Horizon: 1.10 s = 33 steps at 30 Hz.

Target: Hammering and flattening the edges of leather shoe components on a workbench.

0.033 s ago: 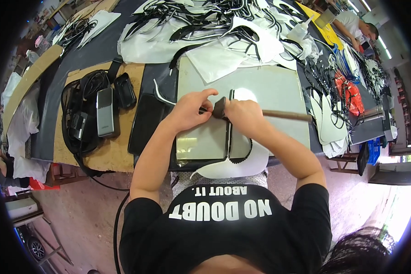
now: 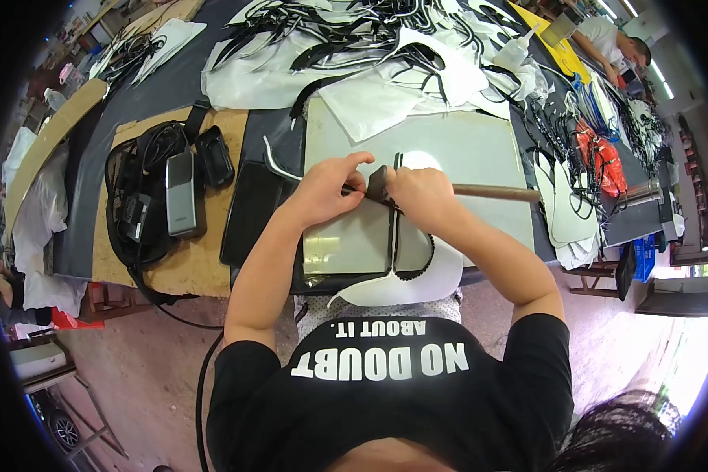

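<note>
Here at the bench [image 2: 271,126], the right hand [image 2: 421,193] is gripping a hammer [image 2: 495,192] close up by its dark head, fingers wrapped around the wooden handle, which is pointing off to the right. Just left of that head, the left hand [image 2: 329,189] is working with narrow fingers, thumb and fingertips pinching a thin black-and-white strip [image 2: 279,167] whose pale tail is curling out to the left. The hammer head is sitting right beside those fingertips, over the pale square board [image 2: 480,141]. On the near side, a white piece with black edging [image 2: 409,289] is overhanging the board's near edge, its dark straps running toward the far side beneath the hands; whether it is joining the strip, I cannot tell. Over on the left, a grey-and-black device [image 2: 182,197] is lying on brown cardboard [image 2: 212,259]. On the far side, a heap of white and black pieces [image 2: 354,47] is sprawling across the bench, and at far right a co-worker [image 2: 602,39] is leaning in.
</note>
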{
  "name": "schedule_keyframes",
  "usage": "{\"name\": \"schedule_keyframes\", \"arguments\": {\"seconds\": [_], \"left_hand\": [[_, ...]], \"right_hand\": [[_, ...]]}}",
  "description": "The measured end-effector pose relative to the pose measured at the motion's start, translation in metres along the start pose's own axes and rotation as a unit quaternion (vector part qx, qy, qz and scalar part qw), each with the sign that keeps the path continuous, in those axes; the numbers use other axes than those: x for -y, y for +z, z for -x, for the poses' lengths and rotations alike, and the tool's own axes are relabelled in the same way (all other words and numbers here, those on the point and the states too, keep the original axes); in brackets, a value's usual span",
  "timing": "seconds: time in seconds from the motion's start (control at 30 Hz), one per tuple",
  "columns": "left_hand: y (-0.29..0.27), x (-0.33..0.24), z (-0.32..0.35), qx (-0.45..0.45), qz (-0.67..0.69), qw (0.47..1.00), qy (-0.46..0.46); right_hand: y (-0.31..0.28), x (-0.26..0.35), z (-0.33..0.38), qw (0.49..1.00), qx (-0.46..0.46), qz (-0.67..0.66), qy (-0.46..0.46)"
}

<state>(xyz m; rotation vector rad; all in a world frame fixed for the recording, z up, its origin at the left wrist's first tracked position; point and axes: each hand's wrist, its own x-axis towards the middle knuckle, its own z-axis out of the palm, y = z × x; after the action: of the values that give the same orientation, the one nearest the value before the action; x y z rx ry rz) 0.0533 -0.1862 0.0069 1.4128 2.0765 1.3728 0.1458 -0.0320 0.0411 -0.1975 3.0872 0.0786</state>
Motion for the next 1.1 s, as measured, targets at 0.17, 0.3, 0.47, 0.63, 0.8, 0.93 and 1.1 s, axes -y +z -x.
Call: {"name": "schedule_keyframes", "arguments": {"seconds": [0.17, 0.3, 0.47, 0.63, 0.8, 0.93, 1.1], "left_hand": [[-0.003, 0.000, -0.002, 0.043, -0.034, 0.998, -0.032], [-0.001, -0.002, 0.003, 0.025, -0.151, 0.988, 0.027], [-0.008, -0.004, 0.006, -0.021, -0.109, 0.994, 0.010], [-0.007, 0.004, 0.008, -0.010, -0.136, 0.989, 0.059], [-0.006, 0.001, 0.007, 0.000, -0.103, 0.994, 0.033], [-0.008, 0.000, 0.007, 0.006, -0.084, 0.996, 0.018], [-0.007, -0.003, 0.006, 0.016, -0.037, 0.999, -0.035]], "right_hand": [[-0.011, -0.002, 0.010, 0.992, -0.113, -0.053, 0.019], [-0.002, 0.006, 0.005, 0.998, 0.043, -0.011, 0.033], [0.000, 0.004, 0.003, 0.999, 0.004, -0.052, 0.005], [0.007, -0.003, 0.005, 0.999, 0.020, -0.048, 0.005], [0.008, -0.005, 0.007, 0.998, 0.028, -0.055, -0.012], [-0.013, -0.005, 0.005, 0.997, 0.011, -0.069, -0.015], [-0.015, 0.001, 0.002, 0.992, -0.053, -0.118, 0.014]]}}
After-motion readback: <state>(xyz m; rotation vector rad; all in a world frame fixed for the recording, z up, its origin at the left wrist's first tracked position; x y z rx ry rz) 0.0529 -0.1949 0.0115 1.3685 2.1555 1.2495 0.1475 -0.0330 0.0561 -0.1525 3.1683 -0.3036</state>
